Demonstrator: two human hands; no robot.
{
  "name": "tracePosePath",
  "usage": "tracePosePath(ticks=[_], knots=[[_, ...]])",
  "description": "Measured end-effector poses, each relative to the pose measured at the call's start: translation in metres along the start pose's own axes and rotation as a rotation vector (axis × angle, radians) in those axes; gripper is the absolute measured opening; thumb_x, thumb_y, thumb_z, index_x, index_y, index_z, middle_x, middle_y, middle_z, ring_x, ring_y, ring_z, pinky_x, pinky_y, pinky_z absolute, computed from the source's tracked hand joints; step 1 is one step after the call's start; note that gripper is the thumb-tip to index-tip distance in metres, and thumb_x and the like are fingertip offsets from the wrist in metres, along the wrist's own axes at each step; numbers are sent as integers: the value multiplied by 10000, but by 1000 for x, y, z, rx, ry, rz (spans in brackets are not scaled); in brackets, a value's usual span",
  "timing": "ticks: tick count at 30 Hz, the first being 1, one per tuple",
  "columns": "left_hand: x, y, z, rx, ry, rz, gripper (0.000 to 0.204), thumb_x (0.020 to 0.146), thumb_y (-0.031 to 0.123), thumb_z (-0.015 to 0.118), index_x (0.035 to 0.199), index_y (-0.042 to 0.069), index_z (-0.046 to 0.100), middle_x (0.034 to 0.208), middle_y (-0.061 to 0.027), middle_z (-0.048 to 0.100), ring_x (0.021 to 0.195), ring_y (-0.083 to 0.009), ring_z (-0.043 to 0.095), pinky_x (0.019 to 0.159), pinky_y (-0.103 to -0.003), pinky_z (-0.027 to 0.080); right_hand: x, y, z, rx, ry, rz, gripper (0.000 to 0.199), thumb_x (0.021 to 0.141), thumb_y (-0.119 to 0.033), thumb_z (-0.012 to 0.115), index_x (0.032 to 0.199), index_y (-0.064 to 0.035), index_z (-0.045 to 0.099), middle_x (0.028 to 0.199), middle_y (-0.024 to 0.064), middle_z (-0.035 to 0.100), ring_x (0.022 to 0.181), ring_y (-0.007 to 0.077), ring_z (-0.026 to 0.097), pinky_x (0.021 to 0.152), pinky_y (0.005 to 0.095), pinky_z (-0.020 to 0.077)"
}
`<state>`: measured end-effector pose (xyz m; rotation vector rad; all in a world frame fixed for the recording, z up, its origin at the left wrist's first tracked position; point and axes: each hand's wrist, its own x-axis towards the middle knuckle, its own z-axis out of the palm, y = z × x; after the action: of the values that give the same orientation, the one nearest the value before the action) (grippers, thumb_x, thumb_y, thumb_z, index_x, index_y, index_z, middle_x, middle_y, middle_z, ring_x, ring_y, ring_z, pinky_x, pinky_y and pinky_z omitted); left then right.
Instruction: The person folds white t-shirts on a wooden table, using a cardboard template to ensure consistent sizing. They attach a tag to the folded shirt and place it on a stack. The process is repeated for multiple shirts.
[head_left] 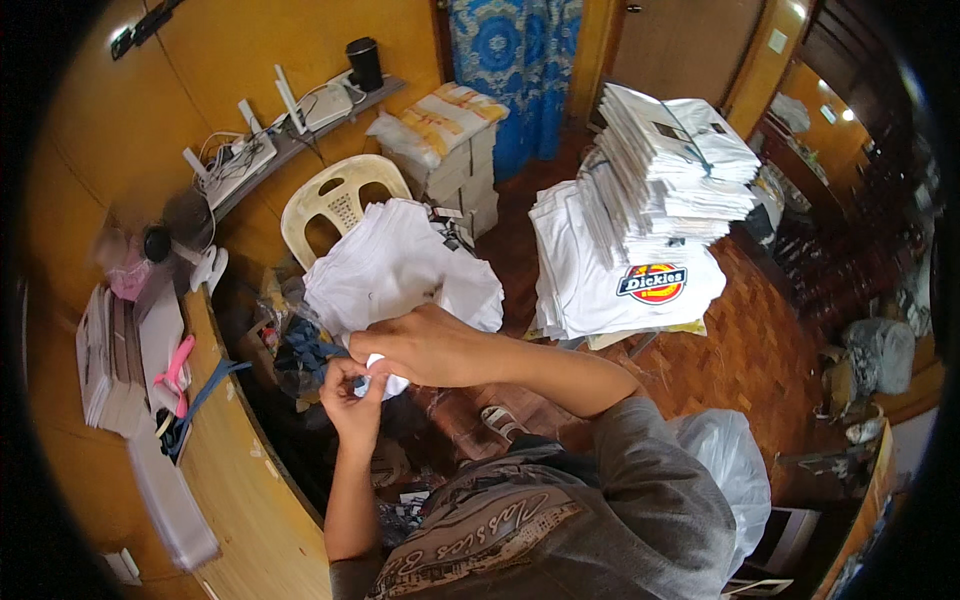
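My left hand (350,397) and my right hand (425,347) meet in front of my body. Both pinch a small piece of white cloth (392,385), which shows between the fingertips and just below my right hand. Whether it joins the larger white garments behind it, I cannot tell. Those white garments (385,260) lie heaped over a cream plastic chair (300,215), right beyond my hands. Dark blue strips of cloth (305,348) hang beside my left hand.
At right stands a tall stack of folded white shirts (650,170), the lowest with a printed logo. A wooden table (235,490) runs along the left, with a pink-handled tool (175,375). Wrapped bundles (455,160) sit behind the chair. A clear plastic bag (735,470) is by my right side.
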<state>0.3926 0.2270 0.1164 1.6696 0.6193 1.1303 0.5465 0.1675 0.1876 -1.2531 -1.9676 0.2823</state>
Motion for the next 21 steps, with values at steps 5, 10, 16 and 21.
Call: tracePosePath(ticks=[5, 10, 16, 21], knots=[[-28, -12, 7, -106, -322, -225, 214, 681, -32, 637, 868, -2, 536, 811, -23, 580, 749, -70, 506, 661, -204, 394, -29, -3, 12, -16, -85, 107, 191, 723, -160, 584, 831, -93, 442, 664, 97, 536, 610, 292, 548, 493, 377, 400], [-55, -10, -27, 29, -887, -370, 176, 775, 158, 599, 821, -9, 573, 743, -27, 592, 691, -81, 519, 646, -254, 421, -48, -6, 18, 133, -189, 184, 259, 690, -173, 622, 875, -94, 458, 701, 88, 561, 663, 284, 558, 565, 375, 408], [-25, 54, -65, -94, -816, 72, 291, 792, 275, 571, 724, -8, 562, 791, -127, 560, 724, -239, 521, 624, -333, 407, -101, 50, 58, 335, -422, 431, 500, 561, -273, 703, 980, -61, 530, 809, 133, 602, 759, 299, 571, 669, 354, 423], [-11, 97, -97, -196, -514, 82, 410, 673, 359, 676, 615, -31, 560, 695, -146, 546, 612, -226, 516, 535, -310, 379, -177, 116, 120, 112, -523, 715, 317, 613, -220, 670, 866, -37, 618, 800, 147, 609, 773, 309, 579, 674, 372, 439]])
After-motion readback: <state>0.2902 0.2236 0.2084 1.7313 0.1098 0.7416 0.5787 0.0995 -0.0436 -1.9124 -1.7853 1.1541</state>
